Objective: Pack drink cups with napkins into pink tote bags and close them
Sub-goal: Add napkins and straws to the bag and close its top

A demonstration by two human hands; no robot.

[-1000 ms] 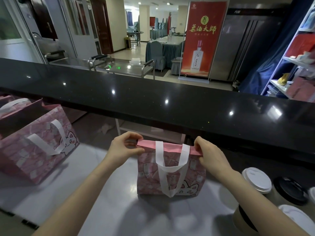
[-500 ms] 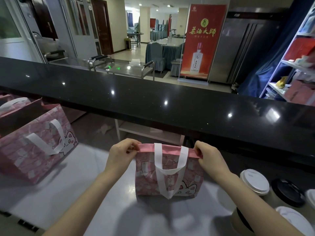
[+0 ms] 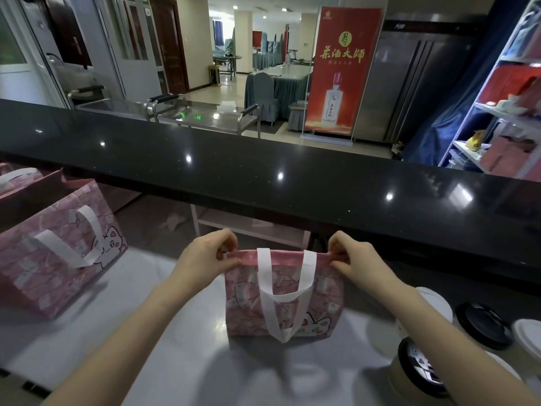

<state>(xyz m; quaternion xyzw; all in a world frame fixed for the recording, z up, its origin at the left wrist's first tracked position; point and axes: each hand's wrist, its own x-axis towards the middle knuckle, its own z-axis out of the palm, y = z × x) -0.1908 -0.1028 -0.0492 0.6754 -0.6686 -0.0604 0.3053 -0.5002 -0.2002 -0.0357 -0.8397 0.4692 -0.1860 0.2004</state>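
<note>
Head view: at the left edge of the pale, glossy tabletop (image 3: pixel 164 356) stands a large pink tote bag (image 3: pixel 44 268). Its soft fabric is printed with a cartoon cat, a flat white strap handle loops across its face, and its mouth is open.

Further right, the left hand (image 3: pixel 205 256) reaches in, its fingers (image 3: pixel 225 238) curled and clamped with the thumb on the left end of the rim of a small pink tote bag (image 3: pixel 325 294). This boxy bag stands upright near the middle of the tabletop, close to the far edge, just below a polished black stone ledge (image 3: pixel 263 177) speckled with light reflections. It carries the same cat print. Its rim is a plain pink band drawn into a straight, closed line, and a white strap handle (image 3: pixel 281 300) hangs down its front in a U shape.

The right hand (image 3: pixel 360 259) mirrors the left, its fingers (image 3: pixel 336 244) pinching the right end of the rim.

Toward the right edge of the tabletop stand round drink cups: a white-lidded cup (image 3: pixel 433 300) partly behind the right forearm, a black-lidded cup (image 3: pixel 483 325), another white lid (image 3: pixel 528 332) cut by the frame, and nearest, a brown paper cup (image 3: pixel 395 379) with a black top, too blurred to read.
</note>
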